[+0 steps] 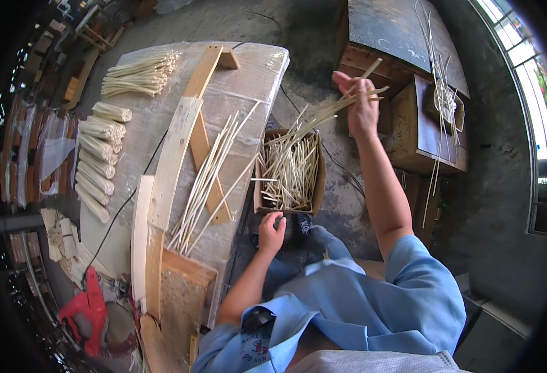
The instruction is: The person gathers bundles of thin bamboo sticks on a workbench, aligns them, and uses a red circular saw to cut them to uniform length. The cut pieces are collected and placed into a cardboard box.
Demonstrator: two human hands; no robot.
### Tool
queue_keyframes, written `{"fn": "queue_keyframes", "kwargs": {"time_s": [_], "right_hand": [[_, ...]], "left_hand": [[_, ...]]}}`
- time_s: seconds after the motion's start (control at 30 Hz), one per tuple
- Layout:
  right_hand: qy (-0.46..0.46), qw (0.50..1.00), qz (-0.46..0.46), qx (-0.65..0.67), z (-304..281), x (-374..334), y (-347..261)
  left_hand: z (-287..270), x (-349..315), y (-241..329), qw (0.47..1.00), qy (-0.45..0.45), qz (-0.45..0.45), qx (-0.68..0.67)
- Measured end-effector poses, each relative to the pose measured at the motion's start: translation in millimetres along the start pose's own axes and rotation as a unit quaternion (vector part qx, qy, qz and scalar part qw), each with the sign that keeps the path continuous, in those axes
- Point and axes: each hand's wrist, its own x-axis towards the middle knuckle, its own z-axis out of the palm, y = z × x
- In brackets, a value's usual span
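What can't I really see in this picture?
All in the head view:
Bottom of the box: hidden under loose sticks.
How many sticks the right hand holds: they overlap in its grip.
Inside of the left hand: hidden by its own curl.
Rest of the window: cut off by the dark rim.

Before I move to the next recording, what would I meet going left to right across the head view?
Stacked stick bundles → pale sticks spread on the table → cardboard box → right hand → window.
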Motion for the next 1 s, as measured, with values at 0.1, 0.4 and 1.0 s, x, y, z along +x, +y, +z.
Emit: {"fn": "queue_keyframes", "kwargs": {"time_s": [0.1, 0.4, 1.0], "right_hand": [[-0.017, 0.997, -0.028, 0.075, -29, -9, -53], [0.010, 0.991, 0.009, 0.134, -100, -45, -119], [0.130, 0.990, 0.003, 0.057, -160, -61, -170]], "left_hand": [[-20, -10, 24, 0.999, -0.005, -0.040, -0.034], [-23, 6, 58, 0.996, 0.002, -0.070, -0.048], [4, 78, 87, 0.926, -0.163, 0.065, 0.333]]}}
